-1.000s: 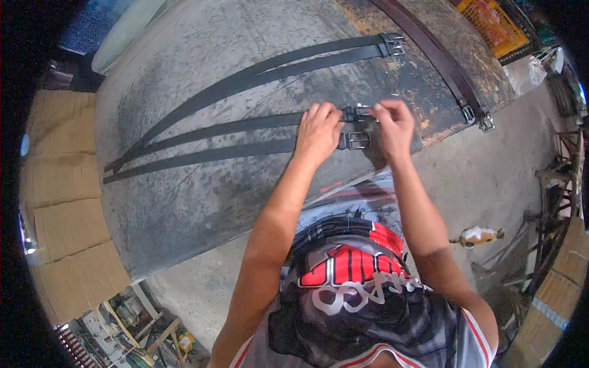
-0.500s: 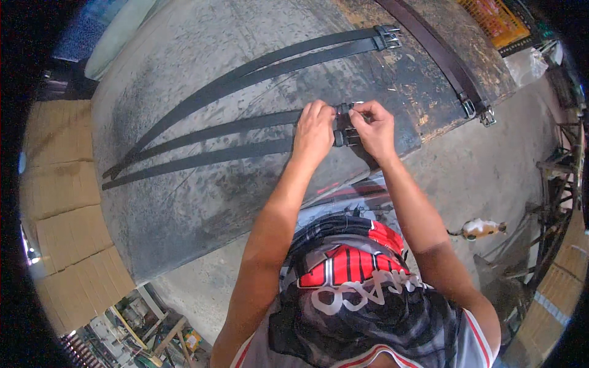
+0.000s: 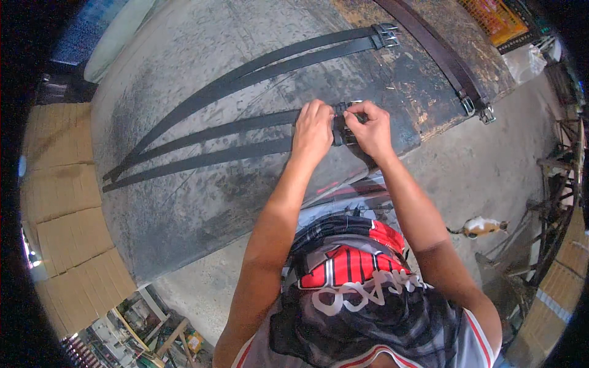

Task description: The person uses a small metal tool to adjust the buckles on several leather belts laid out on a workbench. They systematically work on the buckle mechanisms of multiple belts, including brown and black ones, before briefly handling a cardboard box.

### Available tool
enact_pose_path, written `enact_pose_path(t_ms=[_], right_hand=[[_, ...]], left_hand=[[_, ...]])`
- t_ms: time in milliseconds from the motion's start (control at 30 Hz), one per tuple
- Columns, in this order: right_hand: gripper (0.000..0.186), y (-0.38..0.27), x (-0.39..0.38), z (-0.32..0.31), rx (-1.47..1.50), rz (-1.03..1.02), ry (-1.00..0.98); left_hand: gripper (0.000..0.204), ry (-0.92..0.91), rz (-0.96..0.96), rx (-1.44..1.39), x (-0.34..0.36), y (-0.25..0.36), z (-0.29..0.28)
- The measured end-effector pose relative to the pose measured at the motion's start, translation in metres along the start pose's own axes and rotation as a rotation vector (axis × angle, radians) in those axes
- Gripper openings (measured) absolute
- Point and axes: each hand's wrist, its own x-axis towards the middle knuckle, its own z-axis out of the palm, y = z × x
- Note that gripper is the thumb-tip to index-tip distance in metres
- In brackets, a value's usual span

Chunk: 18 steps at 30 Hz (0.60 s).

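Two black belts [image 3: 242,126] run side by side across the table, their buckle ends at my hands. Over the upper of them lies my left hand [image 3: 313,130], fingers curled down onto the strap just left of the buckle. My right hand [image 3: 372,130] is closed in a pinch at that belt's buckle end, thumb against forefinger. The fingers partly hide both buckles and the exact spot being pinched. Farther off lies another pair of black belts [image 3: 264,66] with silver buckles [image 3: 386,35], touched by neither hand.
Dark brown belts [image 3: 432,52] hang their buckles near the right edge of the worn table [image 3: 202,214]. Cardboard [image 3: 67,184] lies along the left. An orange crate [image 3: 497,21] stands at the far right. A white and orange cat [image 3: 485,227] is on the floor at right.
My right hand has shifted slightly left along the buckle end, still pinching. The left hand stays almost in place on the strap.
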Motion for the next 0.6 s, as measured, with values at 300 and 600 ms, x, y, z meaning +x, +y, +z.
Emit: enact_pose_path(t_ms=[300,600], right_hand=[[0.011,0.003,-0.001,0.000,0.100,0.060,0.013],[0.009,0.016,0.007,-0.007,0.740,0.293,0.290]], left_hand=[[0.007,-0.013,-0.042,-0.050,-0.001,-0.001,-0.001],[0.034,-0.165,0.081,0.068,-0.015,0.010,-0.017]])
